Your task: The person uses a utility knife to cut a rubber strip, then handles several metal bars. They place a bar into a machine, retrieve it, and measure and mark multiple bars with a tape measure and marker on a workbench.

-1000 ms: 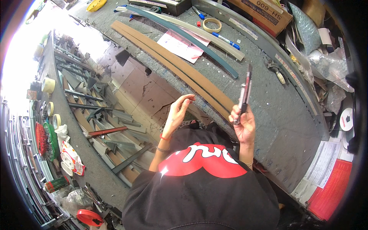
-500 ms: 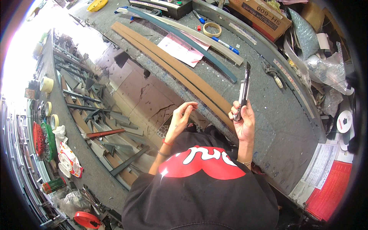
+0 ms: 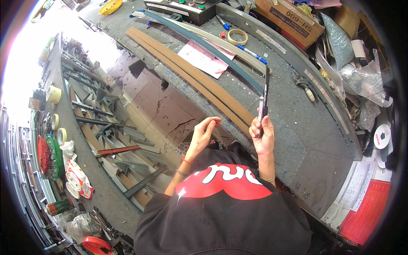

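Left hand [image 3: 205, 131] risen slightly, right hand [image 3: 262, 136] seemingly unmoved

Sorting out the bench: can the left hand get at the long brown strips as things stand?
Probably yes. The left hand is empty, raised beside the near end of the brown strips, with nothing between them.

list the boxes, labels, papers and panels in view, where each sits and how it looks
cardboard box: top right of the bench, long, brown, dark print.
pink paper sheet: on the grey bench beside the brown strips, flat, rectangular.
control box: top edge, dark, with red and green buttons.
printed sheets: lower right, white, next to a red folder.
snack packet: far left shelf, white and red.
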Demonstrator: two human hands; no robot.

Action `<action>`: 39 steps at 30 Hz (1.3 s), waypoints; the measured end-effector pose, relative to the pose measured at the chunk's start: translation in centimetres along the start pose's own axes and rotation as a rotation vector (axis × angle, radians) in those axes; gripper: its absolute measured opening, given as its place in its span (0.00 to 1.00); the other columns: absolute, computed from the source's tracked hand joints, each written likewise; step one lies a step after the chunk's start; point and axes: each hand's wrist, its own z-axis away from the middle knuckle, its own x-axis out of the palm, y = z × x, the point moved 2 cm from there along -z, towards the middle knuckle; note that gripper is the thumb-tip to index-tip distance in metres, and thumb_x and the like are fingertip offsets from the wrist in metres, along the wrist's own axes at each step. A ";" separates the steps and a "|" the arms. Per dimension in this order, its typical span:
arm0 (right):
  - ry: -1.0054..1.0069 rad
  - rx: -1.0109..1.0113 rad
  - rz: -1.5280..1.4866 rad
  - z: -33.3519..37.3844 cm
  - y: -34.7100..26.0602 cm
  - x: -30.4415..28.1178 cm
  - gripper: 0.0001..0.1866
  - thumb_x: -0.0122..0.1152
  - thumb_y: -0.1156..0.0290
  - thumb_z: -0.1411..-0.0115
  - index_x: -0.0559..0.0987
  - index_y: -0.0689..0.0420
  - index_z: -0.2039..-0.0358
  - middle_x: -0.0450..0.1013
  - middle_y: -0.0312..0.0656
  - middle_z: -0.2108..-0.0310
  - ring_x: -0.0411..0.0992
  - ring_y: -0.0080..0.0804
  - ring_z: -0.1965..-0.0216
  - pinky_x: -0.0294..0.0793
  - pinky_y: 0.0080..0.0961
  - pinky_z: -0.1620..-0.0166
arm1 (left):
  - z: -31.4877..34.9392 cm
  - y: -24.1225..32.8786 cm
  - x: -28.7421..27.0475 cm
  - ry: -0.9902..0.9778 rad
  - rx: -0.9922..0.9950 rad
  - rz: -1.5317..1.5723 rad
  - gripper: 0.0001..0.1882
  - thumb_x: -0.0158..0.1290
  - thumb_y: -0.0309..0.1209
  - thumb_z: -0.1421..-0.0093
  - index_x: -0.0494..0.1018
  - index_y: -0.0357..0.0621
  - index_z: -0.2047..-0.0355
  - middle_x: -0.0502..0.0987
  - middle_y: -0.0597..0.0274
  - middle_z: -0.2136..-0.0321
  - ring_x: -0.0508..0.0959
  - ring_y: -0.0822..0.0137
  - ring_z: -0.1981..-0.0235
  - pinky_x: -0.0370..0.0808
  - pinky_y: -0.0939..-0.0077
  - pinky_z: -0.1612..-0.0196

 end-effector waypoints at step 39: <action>0.279 -0.229 0.306 -2.4 -6.2 -3.2 0.23 0.47 0.53 0.34 0.67 0.60 0.49 0.60 0.29 0.76 0.59 0.14 0.79 0.59 0.14 0.78 | -8.3 1.4 -7.7 -0.467 0.861 -1.293 0.10 0.50 0.29 0.51 0.67 0.47 0.66 0.68 0.64 0.71 0.72 0.65 0.65 0.69 0.72 0.57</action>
